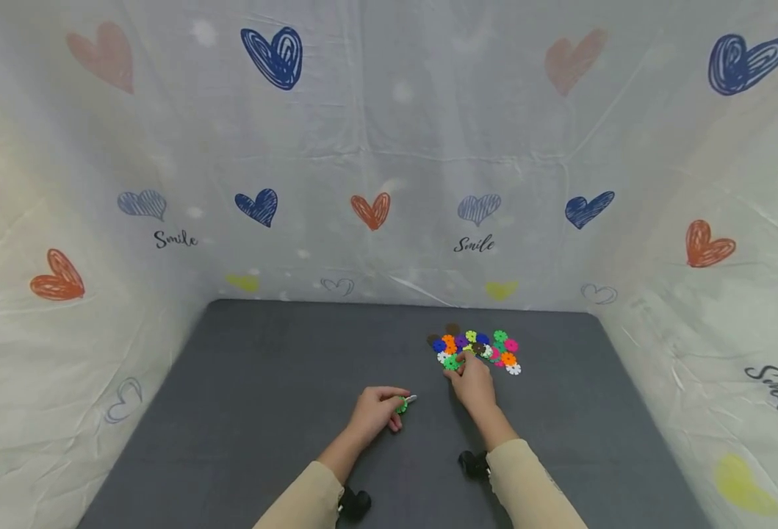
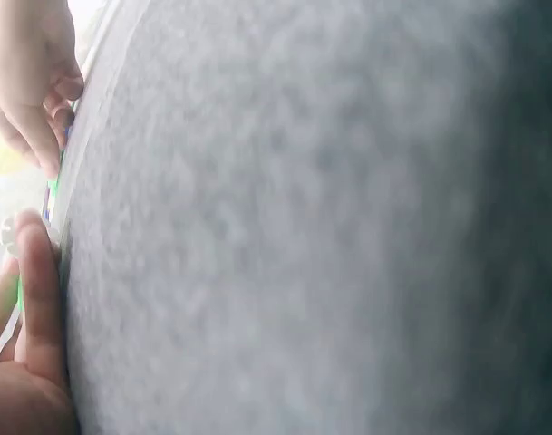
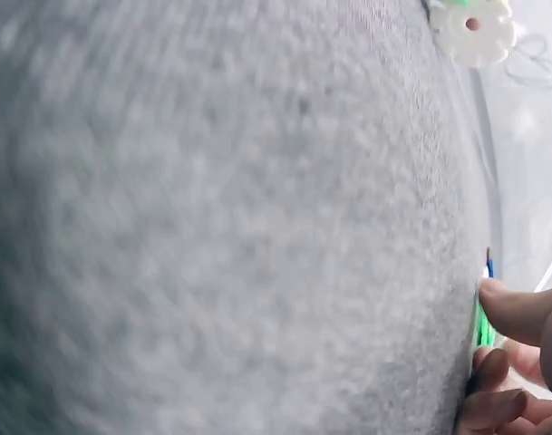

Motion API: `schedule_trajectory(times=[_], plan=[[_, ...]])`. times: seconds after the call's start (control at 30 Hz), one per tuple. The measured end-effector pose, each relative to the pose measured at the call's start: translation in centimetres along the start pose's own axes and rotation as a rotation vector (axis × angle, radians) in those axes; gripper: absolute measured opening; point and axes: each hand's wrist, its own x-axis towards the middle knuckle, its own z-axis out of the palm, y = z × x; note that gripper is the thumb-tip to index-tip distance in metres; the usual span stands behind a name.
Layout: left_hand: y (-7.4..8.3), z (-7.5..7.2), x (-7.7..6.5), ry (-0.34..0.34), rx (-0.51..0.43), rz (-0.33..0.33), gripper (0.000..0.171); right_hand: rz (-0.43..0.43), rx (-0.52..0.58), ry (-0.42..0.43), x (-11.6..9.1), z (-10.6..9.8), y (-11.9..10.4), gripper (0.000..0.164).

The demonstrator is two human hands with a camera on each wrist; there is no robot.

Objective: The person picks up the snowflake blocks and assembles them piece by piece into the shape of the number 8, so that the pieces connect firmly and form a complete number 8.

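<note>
Above the middle of the dark table, my left hand [image 1: 374, 413] pinches a green notched plastic disc [image 1: 401, 405] joined to a white notched disc [image 1: 411, 398]. The white one has a flower-like rim and a centre hole, seen at the top right of the right wrist view. At the near edge of a heap of similar discs, my right hand [image 1: 476, 383] has thumb and index finger on another green disc [image 1: 451, 363]. In the right wrist view its thumb [image 3: 507, 306] presses on that green edge, with the other fingers curled below.
Flat notched discs in orange, blue, purple, yellow, pink, brown and white lie in the heap, including an orange disc [image 1: 508, 358] and a white disc [image 1: 513, 369] at its right. A pale curtain [image 1: 402, 132] printed with hearts hangs behind the grey table [image 1: 283, 360] and at both sides.
</note>
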Motion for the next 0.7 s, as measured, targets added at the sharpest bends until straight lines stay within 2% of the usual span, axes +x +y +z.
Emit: schedule_trajectory(times=[0.13, 0.27, 0.43, 0.53, 0.7], plan=[[0.0, 0.5, 0.1, 0.036, 0.034, -0.004, 0.026, 0.001, 0.001, -0.012, 0.4, -0.2, 0.5, 0.038], [0.0, 0.7, 0.1, 0.085, 0.02, -0.023, 0.022, -0.014, 0.01, -0.003, 0.6, -0.2, 0.8, 0.039], [0.0, 0.8, 0.0, 0.088, -0.013, -0.044, 0.023, -0.016, -0.007, 0.019, 0.5, 0.0, 1.0, 0.04], [0.1, 0.7, 0.1, 0.102, -0.075, -0.033, 0.026, -0.025, -0.006, 0.038, 0.3, 0.1, 1.1, 0.035], [0.5, 0.6, 0.5, 0.144, -0.23, -0.032, 0.029, -0.015, 0.061, 0.09, 0.3, 0.0, 1.3, 0.023]])
